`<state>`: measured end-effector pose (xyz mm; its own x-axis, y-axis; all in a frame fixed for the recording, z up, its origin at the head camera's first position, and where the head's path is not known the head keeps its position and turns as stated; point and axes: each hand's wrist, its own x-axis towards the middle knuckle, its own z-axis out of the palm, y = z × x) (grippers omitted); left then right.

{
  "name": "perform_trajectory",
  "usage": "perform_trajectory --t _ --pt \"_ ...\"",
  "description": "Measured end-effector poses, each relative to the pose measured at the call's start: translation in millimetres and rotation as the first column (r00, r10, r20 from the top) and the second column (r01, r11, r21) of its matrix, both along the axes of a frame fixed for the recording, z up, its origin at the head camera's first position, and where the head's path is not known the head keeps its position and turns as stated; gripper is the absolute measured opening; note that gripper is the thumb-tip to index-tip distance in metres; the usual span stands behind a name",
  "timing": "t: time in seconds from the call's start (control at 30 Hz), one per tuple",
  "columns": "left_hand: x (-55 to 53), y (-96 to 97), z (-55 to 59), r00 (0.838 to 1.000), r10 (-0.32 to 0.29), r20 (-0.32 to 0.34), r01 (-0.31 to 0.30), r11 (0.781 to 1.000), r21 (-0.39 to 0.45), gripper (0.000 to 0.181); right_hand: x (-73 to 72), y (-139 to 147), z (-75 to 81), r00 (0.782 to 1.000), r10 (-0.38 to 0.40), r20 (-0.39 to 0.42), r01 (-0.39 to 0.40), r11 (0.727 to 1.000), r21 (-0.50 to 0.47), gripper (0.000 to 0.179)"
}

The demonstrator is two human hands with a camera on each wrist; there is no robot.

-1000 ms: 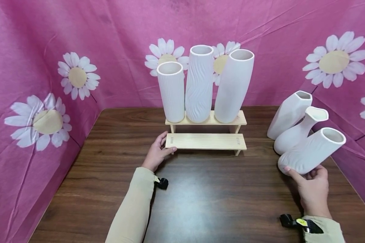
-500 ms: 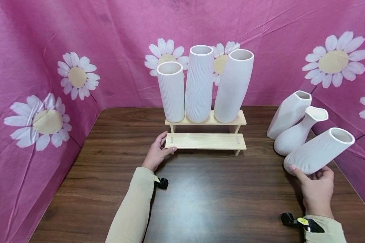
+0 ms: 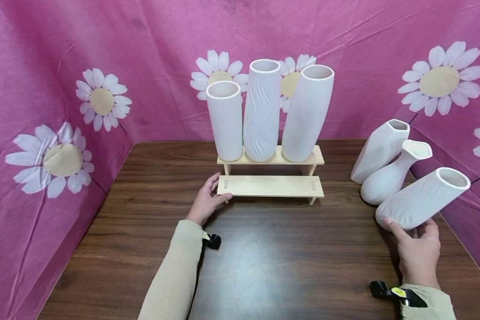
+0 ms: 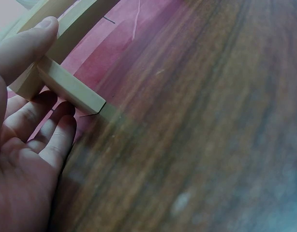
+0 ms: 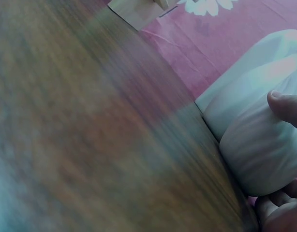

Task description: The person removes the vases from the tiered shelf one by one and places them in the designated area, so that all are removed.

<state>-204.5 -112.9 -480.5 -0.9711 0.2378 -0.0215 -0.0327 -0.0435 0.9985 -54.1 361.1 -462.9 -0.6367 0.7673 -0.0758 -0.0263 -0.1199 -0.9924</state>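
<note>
My left hand (image 3: pixel 204 202) grips the left end of a two-step wooden stand (image 3: pixel 270 186). In the left wrist view its thumb lies on the board (image 4: pixel 83 21) and the fingers are below. My right hand (image 3: pixel 420 255) holds a white vase with a swirled surface (image 3: pixel 422 200) low on its body, thumb on the near side. That vase stands on the table at the right, nearest me. Just behind it are a narrow-necked white vase (image 3: pixel 392 178) and a faceted white vase (image 3: pixel 378 153). The right wrist view shows the swirled vase's base (image 5: pixel 264 150) on the tabletop.
On the stand's upper step are a ribbed vase (image 3: pixel 226 124), a wavy-patterned vase (image 3: pixel 262 111) and a smooth vase (image 3: pixel 307 115), all white. A brown wood-grain table (image 3: pixel 152 178) carries everything. Pink cloth (image 3: pixel 160 35) with printed daisies surrounds it.
The right hand has shifted the swirled vase slightly to the right, opening a little more room from the narrow-necked vase. The left hand and stand have stayed still.
</note>
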Motion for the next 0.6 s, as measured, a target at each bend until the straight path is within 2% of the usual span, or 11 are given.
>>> perform_trajectory --t 0.2,0.43,0.5,0.6 --pt "0.8 -0.3 4.1 1.0 -0.01 0.009 0.01 1.0 -0.006 0.087 0.0 -0.7 -0.5 1.0 0.014 0.012 -0.014 1.0 0.021 0.071" --pt "14.0 1.9 28.4 1.0 -0.016 0.008 0.017 1.0 -0.023 0.083 1.1 -0.4 -1.2 0.999 0.022 0.036 -0.023 0.999 0.029 0.072" --pt "13.6 1.9 27.2 1.0 -0.017 0.005 0.017 1.0 -0.019 0.083 1.0 -0.2 -0.9 0.999 0.03 0.029 -0.031 0.999 0.025 0.071" --pt "8.4 0.6 16.7 1.0 -0.015 0.003 0.015 1.0 -0.015 0.084 0.3 0.1 0.1 0.999 0.043 0.022 -0.043 0.999 0.026 0.069"
